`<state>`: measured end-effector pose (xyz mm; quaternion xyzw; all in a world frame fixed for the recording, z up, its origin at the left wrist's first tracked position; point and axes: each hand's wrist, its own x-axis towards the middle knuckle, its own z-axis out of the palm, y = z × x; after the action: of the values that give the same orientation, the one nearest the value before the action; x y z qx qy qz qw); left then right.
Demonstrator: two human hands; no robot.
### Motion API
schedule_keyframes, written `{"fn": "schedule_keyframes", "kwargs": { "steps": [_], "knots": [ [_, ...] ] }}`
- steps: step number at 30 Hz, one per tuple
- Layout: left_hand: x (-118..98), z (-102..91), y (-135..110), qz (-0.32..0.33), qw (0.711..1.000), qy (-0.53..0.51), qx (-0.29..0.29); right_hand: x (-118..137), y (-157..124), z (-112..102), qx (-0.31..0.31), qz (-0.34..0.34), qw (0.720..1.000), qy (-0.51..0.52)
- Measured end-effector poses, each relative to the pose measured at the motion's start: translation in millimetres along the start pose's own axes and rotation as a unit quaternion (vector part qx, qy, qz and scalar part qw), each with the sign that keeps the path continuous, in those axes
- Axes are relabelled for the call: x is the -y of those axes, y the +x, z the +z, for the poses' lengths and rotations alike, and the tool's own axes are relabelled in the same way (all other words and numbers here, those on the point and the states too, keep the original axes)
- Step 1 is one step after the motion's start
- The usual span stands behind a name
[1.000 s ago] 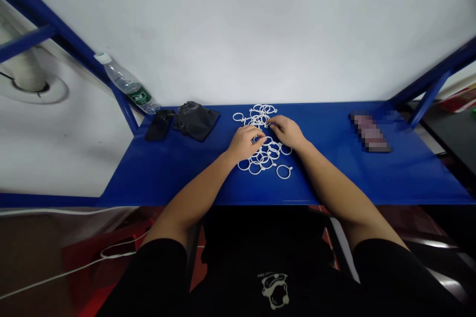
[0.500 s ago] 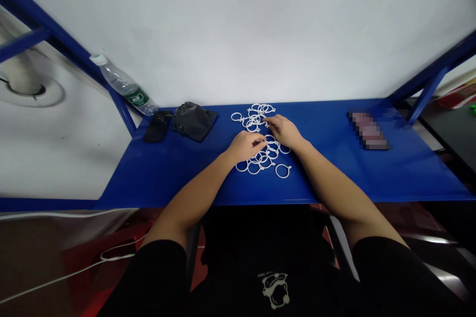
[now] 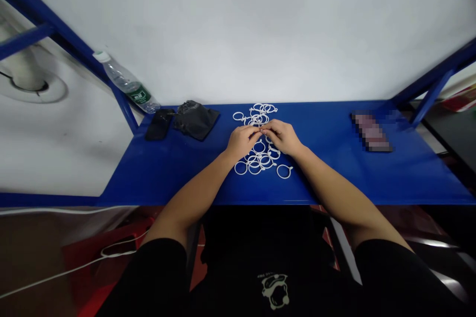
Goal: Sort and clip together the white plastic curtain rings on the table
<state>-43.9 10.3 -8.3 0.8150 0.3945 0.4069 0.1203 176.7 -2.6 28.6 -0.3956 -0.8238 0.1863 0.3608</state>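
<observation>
On the blue tabletop (image 3: 178,173), white plastic curtain rings (image 3: 255,166) with small eyelets lie in two loose groups. My left hand (image 3: 241,142) and my right hand (image 3: 284,136) meet fingertip to fingertip between the groups. Both are closed in a pinch, with a bit of white ring showing at the tips; the fingers hide most of it. Beyond my hands is the far group of rings (image 3: 265,108), overlapping one another. A single ring (image 3: 284,172) lies apart, near my right wrist.
At the back left are a dark pouch (image 3: 195,121), a black phone (image 3: 159,125) and a leaning plastic bottle (image 3: 128,84). A pixelated flat object (image 3: 372,132) lies to the right. The white wall (image 3: 260,34) borders the table's far edge; blue frame bars rise at both sides.
My hands have come together: the right moved down and towards the left hand, the left slightly up. Their fingertips now meet. A ring below them shows more plainly.
</observation>
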Motion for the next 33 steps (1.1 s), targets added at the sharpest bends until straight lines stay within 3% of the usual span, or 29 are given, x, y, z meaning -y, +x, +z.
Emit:
{"fn": "schedule_keyframes", "kwargs": {
  "steps": [6, 14, 21, 26, 33],
  "knots": [
    [-6, -2.1, 0, 0.017, 1.0, 0.022, 0.011, 6, -1, -1, 0.002, 0.014, 1.0, 0.008],
    [12, -1.4, 3, -0.011, 0.998, 0.057, 0.03, -17, 3, -13, -0.018, 0.07, 0.989, -0.131],
    [14, -3.0, 4, -0.06, 0.989, 0.086, 0.101, -30, 3, -8, 0.111, 0.045, 0.991, -0.06],
    [8, -11.2, 10, -0.106, 0.979, 0.102, 0.144, -25, 1, -2, 0.065, 0.045, 0.996, -0.039],
    [12, -5.4, 7, -0.033, 0.991, 0.085, 0.1, -32, 0, 3, 0.046, 0.073, 0.993, -0.074]
  ]
}}
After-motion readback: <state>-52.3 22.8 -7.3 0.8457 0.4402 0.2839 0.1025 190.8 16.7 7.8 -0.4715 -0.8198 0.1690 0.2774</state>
